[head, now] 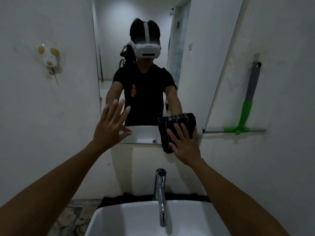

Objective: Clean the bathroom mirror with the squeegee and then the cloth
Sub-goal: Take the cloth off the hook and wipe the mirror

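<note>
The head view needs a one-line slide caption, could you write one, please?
Right hand presses a dark checked cloth on the wall mirror; the green-handled squeegee hangs unused.

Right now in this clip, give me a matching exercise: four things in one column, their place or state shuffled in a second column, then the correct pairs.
Things:
1. cloth
2. squeegee
3. left hand
4. tap

Places or states:
A. hanging on the wall right of the mirror
B. open with fingers spread, holding nothing, near the mirror's lower left
C. pressed under the flat right hand at the mirror's lower right corner
D. standing upright over the white sink

Pairs: 1-C, 2-A, 3-B, 4-D
</note>
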